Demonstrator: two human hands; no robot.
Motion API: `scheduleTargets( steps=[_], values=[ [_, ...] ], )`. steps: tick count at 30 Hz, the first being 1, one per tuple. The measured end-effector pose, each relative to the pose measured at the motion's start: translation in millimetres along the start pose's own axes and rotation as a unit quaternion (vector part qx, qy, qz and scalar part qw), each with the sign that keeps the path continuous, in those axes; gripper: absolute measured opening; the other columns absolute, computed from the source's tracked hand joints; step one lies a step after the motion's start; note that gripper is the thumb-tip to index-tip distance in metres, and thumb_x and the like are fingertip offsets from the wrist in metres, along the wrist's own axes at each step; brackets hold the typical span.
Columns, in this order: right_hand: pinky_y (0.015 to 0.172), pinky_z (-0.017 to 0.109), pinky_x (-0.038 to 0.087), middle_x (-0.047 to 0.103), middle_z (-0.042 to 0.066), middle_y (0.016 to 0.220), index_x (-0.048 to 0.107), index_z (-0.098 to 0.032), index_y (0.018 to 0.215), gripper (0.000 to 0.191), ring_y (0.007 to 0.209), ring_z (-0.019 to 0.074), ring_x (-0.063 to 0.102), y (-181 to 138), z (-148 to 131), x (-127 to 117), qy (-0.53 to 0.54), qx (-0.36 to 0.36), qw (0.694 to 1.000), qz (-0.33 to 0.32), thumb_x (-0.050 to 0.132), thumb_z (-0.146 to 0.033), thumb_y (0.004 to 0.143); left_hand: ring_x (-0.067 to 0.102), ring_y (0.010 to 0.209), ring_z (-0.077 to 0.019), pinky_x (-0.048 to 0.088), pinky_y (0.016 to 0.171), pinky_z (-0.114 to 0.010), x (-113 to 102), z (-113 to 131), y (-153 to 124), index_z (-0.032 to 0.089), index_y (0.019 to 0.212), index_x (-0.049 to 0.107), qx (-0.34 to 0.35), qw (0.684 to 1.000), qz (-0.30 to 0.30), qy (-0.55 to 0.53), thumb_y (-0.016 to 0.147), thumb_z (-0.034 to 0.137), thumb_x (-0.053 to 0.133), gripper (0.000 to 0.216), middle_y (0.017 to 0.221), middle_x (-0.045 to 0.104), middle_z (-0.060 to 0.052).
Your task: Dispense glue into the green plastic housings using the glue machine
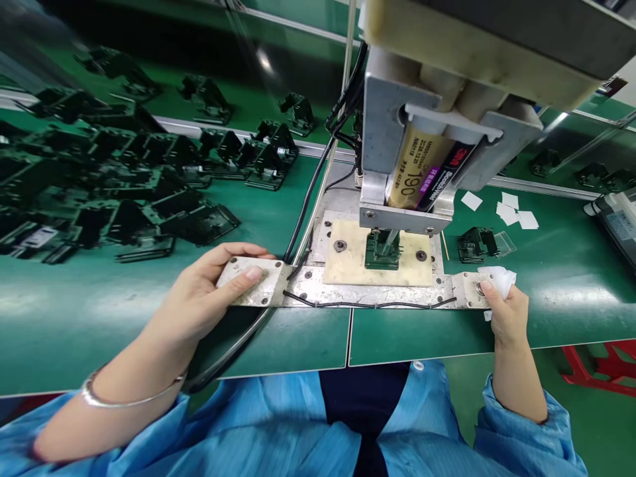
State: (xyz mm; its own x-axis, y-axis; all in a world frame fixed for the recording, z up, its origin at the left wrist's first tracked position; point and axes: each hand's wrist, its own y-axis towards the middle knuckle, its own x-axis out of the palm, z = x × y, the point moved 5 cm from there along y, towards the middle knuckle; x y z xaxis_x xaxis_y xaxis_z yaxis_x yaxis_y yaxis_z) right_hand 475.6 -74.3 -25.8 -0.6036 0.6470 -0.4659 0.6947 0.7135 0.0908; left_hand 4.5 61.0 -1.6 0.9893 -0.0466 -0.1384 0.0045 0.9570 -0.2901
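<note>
My left hand (209,295) rests on the left end of a metal base plate (308,285), thumb pressing the plate near its left button. My right hand (504,311) holds a crumpled white wipe (499,278) and its thumb presses the button at the plate's right end. Above the plate stands a dispensing machine (437,126) carrying a twin adhesive cartridge (422,169). Under its nozzle a small dark green part (382,252) sits on a beige fixture pad (352,265).
Many black plastic parts (124,185) are piled on the green bench at left. One black part (474,244) and several white paper squares (511,213) lie at right. Black cables (308,199) run back from the plate. A red stool (596,368) stands lower right.
</note>
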Motion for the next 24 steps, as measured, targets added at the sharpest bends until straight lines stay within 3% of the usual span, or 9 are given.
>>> scheduleTargets(
  steps=[10, 18, 24],
  values=[
    [0.059, 0.035, 0.049, 0.069, 0.008, 0.07, 0.074, -0.016, 0.071, 0.059, 0.072, 0.0299, 0.064, -0.5, -1.9, 0.1, -0.007, -0.012, 1.0, 0.004, 0.081, -0.074, 0.062, 0.061, 0.08, -0.0131, 0.053, 0.066, -0.014, -0.4, 3.4, 1.1, 0.021, 0.098, 0.068, -0.002, 1.0, 0.013, -0.01, 0.043, 0.068, 0.094, 0.078, 0.102, 0.07, -0.002],
    [0.062, 0.035, 0.051, 0.07, 0.008, 0.074, 0.076, -0.016, 0.075, 0.055, 0.073, 0.0289, 0.064, -1.6, 0.1, 0.3, -0.003, -0.028, 1.0, -0.009, 0.081, -0.07, 0.067, 0.059, 0.085, -0.0135, 0.051, 0.071, -0.015, -0.6, 3.7, -2.3, 0.023, 0.104, 0.067, 0.003, 1.0, -0.011, 0.014, 0.06, 0.065, 0.09, 0.066, 0.108, 0.068, -0.001],
    [0.063, 0.036, 0.052, 0.072, 0.008, 0.076, 0.078, -0.016, 0.08, 0.055, 0.075, 0.0304, 0.066, -0.9, -0.7, 1.2, -0.005, -0.033, 0.999, -0.015, 0.08, -0.07, 0.068, 0.059, 0.086, -0.0147, 0.051, 0.072, -0.017, -0.8, 1.5, -1.6, 0.023, 0.106, 0.066, -0.011, 1.0, -0.012, 0.017, 0.06, 0.066, 0.089, 0.067, 0.109, 0.068, -0.001]
  ],
)
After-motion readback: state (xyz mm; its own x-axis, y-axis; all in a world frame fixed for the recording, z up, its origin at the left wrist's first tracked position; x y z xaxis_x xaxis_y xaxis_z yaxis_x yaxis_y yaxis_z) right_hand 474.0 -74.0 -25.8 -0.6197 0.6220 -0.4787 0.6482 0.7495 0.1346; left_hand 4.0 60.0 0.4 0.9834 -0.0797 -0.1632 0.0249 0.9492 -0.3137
